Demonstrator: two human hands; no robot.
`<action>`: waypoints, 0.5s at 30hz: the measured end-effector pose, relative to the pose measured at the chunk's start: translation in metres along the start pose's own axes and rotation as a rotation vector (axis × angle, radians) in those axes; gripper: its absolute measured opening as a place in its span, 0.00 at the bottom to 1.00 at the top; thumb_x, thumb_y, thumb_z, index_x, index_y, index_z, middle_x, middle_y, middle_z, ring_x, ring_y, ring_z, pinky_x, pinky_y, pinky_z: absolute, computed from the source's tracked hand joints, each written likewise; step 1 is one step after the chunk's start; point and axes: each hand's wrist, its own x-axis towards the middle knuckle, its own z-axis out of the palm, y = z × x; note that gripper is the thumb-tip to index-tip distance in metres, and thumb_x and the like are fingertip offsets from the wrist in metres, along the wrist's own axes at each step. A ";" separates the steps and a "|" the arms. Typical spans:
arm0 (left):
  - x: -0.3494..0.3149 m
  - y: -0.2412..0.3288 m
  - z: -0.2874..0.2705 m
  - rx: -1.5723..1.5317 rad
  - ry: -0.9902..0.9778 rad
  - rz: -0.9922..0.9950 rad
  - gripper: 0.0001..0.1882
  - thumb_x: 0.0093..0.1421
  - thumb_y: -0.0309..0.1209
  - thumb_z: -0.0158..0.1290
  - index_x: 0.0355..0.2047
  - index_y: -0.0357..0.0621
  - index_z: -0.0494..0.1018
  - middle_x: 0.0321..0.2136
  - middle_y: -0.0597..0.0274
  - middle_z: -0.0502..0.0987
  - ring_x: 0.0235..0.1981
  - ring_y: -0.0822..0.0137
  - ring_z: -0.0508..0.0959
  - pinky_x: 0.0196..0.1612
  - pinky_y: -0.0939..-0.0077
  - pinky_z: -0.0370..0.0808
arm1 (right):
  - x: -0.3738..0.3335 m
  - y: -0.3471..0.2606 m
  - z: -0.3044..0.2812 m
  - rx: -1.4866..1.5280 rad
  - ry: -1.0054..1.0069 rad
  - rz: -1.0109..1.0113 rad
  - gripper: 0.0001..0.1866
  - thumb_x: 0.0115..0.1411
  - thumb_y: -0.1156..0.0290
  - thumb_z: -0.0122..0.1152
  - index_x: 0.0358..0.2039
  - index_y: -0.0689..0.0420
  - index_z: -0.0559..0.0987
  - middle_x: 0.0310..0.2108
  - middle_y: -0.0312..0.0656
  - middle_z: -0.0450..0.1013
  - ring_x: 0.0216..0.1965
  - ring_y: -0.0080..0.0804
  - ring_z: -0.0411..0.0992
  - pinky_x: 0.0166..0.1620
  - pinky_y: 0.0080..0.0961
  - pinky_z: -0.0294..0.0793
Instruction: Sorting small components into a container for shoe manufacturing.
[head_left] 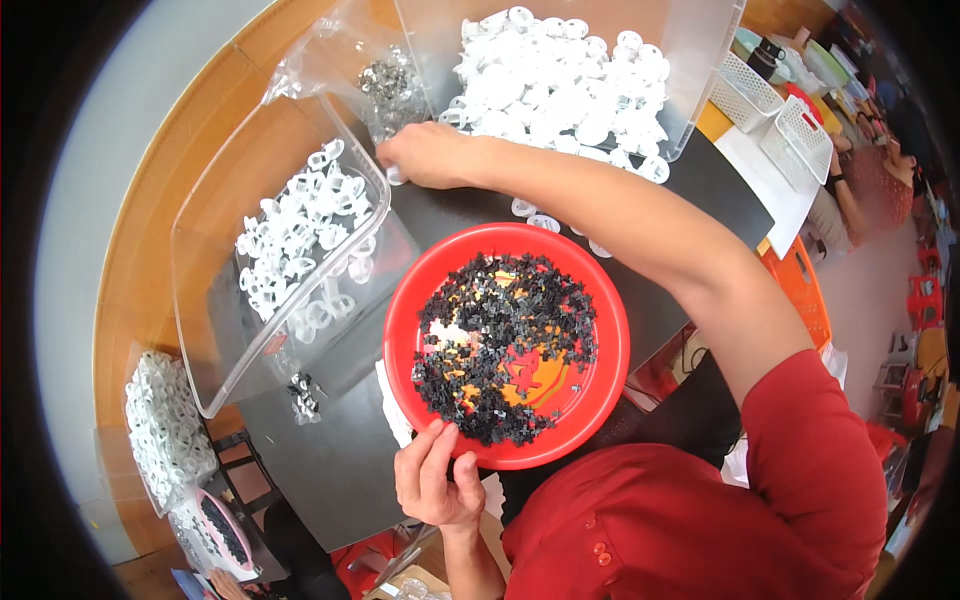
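Head view: right hand (425, 155) pinches rounded white plastic (393, 177), left hand (440, 480) spreads loosely at the red basin (612, 345).

Not one word or number can be read here. At the bottom of the red basin (616, 350), a yellow-and-red pattern (525, 372) is glimpsed, but it is largely covered by small black pieces (495, 425), and no lettering can be made out in it. On the clear bin (240, 355) at the left and the plastic bag (318, 55) behind it, no label can be read either; toward the right rim, everything is too small and blurred to be deciphered.
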 end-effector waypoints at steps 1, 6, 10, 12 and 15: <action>0.000 -0.003 0.000 -0.013 0.017 0.023 0.13 0.60 0.34 0.52 0.36 0.34 0.76 0.34 0.50 0.77 0.33 0.60 0.77 0.37 0.71 0.74 | -0.007 0.000 -0.004 0.024 0.004 0.005 0.11 0.56 0.69 0.56 0.39 0.58 0.77 0.38 0.51 0.76 0.42 0.51 0.74 0.44 0.41 0.73; 0.003 -0.002 0.004 -0.051 0.050 -0.031 0.13 0.61 0.30 0.51 0.41 0.32 0.74 0.38 0.50 0.74 0.30 0.69 0.73 0.33 0.77 0.72 | -0.073 -0.010 -0.043 0.441 0.170 0.159 0.14 0.53 0.64 0.62 0.35 0.61 0.80 0.34 0.49 0.77 0.38 0.47 0.75 0.41 0.36 0.74; 0.027 0.023 0.021 -0.189 0.078 -0.130 0.14 0.58 0.21 0.50 0.46 0.33 0.73 0.40 0.53 0.72 0.30 0.73 0.73 0.34 0.82 0.70 | -0.123 -0.035 -0.075 0.856 0.092 0.163 0.15 0.58 0.68 0.58 0.43 0.61 0.76 0.31 0.35 0.75 0.28 0.20 0.69 0.34 0.19 0.70; 0.045 0.034 0.030 -0.258 0.110 -0.189 0.16 0.59 0.20 0.49 0.48 0.34 0.72 0.42 0.55 0.72 0.30 0.76 0.72 0.34 0.83 0.69 | -0.142 -0.047 -0.081 1.055 0.014 0.144 0.14 0.59 0.68 0.58 0.43 0.62 0.76 0.31 0.33 0.74 0.27 0.16 0.67 0.33 0.16 0.69; 0.071 0.051 0.045 -0.411 0.090 -0.306 0.16 0.59 0.20 0.49 0.49 0.35 0.72 0.43 0.59 0.72 0.30 0.78 0.72 0.34 0.84 0.69 | -0.173 -0.055 -0.076 1.705 -0.232 0.189 0.14 0.60 0.68 0.59 0.43 0.64 0.77 0.32 0.34 0.75 0.23 0.12 0.66 0.30 0.09 0.69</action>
